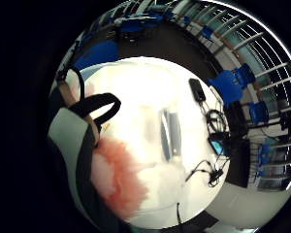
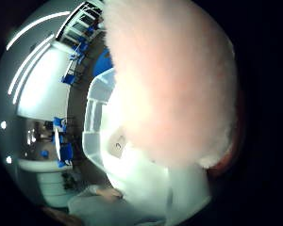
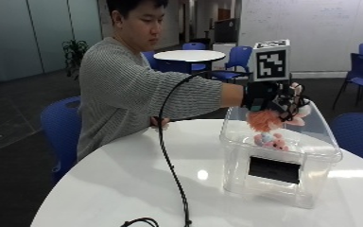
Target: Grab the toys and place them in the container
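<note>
Person seated at round white bench (image 3: 137, 184), gloved right hand (image 3: 271, 98) reaching out over clear plastic container (image 3: 282, 156). Hand's fingers curled round pink-and-orange plush toy (image 3: 266, 119), held just above container's open top. Second toy (image 3: 268, 140), pink with blue, lying inside container at bottom. Container standing on bench, dark label (image 3: 274, 169) on near wall. Thumb-side palm view: pink plush (image 2: 174, 80) filling most of frame, container rim (image 2: 96, 113) beside it. Bare hand (image 3: 158, 122) resting at bench edge near person's body.
</note>
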The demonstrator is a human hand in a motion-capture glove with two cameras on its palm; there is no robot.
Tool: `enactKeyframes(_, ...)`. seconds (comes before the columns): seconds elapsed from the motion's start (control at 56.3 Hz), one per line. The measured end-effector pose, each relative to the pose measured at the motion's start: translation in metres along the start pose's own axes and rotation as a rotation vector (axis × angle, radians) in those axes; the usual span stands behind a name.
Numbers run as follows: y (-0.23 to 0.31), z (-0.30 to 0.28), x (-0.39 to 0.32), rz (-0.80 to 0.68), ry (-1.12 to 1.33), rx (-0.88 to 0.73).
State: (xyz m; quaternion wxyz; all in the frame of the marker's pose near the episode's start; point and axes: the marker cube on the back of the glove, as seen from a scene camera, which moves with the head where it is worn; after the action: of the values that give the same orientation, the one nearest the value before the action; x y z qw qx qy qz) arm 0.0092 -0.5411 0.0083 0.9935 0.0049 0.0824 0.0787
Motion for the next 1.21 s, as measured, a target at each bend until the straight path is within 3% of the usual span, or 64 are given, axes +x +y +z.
enactKeyframes(0.195, -0.003, 0.013, 0.004, 0.021, -0.053, -0.039)
enactKeyframes(0.409, 0.013, 0.027, 0.003, -0.024, 0.02, -0.232)
enactKeyframes(0.729, 0.051, 0.011, -0.008, -0.11, -0.103, -0.228)
enactKeyframes(0.8, 0.082, -0.003, -0.009, -0.161, -0.17, -0.214)
enactKeyframes(0.906, 0.143, -0.034, 0.015, -0.098, -0.241, -0.125)
enactKeyframes(1.048, 0.287, -0.044, -0.009, -0.453, -0.266, -0.059)
enactKeyframes(1.208, 0.383, -0.033, -0.022, -0.544, -0.146, 0.007)
